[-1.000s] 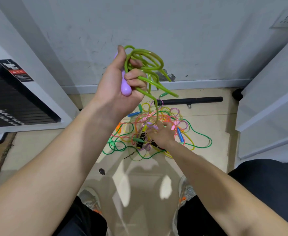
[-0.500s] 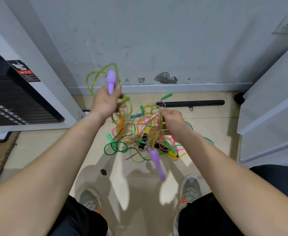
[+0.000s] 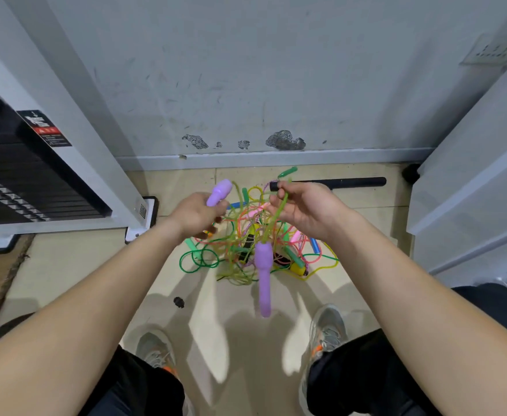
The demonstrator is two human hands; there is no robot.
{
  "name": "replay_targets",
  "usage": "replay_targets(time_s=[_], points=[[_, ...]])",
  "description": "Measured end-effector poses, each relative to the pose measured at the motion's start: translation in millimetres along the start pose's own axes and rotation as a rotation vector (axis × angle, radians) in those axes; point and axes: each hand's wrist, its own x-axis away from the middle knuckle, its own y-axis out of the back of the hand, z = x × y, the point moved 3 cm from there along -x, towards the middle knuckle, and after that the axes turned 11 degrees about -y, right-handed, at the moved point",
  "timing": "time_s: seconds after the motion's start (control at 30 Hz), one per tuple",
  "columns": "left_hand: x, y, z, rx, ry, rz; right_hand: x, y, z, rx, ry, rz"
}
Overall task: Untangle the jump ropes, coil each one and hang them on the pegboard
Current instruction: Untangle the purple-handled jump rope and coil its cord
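Observation:
A tangle of coloured jump ropes (image 3: 255,244) lies on the floor by the wall. My left hand (image 3: 196,216) grips one purple handle (image 3: 219,192) of the olive-green rope, the handle pointing up. My right hand (image 3: 303,210) pinches the olive-green cord (image 3: 277,214) between thumb and fingers. From that cord the second purple handle (image 3: 262,276) dangles down above the floor. No pegboard is in view.
A weight-stack machine with a white frame (image 3: 66,163) stands at the left. White cabinet panels (image 3: 468,181) close the right side. A black bar (image 3: 345,182) lies along the wall base. My shoes (image 3: 328,330) stand near the pile.
My left hand came down from face height to just above the pile, and the coil it held has dropped loose. My right hand rose from the pile, lifting the cord with the second purple handle.

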Motion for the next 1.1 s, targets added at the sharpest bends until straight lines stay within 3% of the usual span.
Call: replay_targets(time_s=[0.07,0.13,0.23,0.4,0.5,0.6,0.63,0.67,0.73,0.77,0.83,1.1], points=[[13,-24,-11,0.432,-0.008,0.106,0,-4,4,-0.137,-0.01,0.008],[24,-47,-16,0.686,0.02,0.231,0,-6,7,-0.237,-0.018,0.014],[35,-70,-18,0.865,0.073,0.353,0,-5,8,-0.314,0.019,-0.021],[42,-76,-28,1.08,0.092,0.324,1,18,16,-0.283,0.174,-0.193],[40,-64,-34,1.056,0.064,0.222,5,40,14,0.125,0.136,-0.4],[36,-54,-38,0.949,-0.009,0.182,9,53,15,1.041,0.072,-0.665],[35,-52,-39,0.923,-0.022,0.177,10,53,17,1.322,0.143,-0.787],[35,-51,-41,0.91,-0.031,0.18,13,47,19,1.441,0.285,-0.827],[34,-49,-43,0.885,-0.052,0.198,17,26,16,1.384,0.587,-0.546],[33,-48,-42,0.87,-0.064,0.211,18,16,12,1.35,0.63,-0.344],[31,-45,-41,0.835,-0.078,0.227,19,5,3,1.267,0.518,-0.086],[38,-35,-44,0.641,-0.174,0.397,18,19,15,1.077,0.394,0.056]])
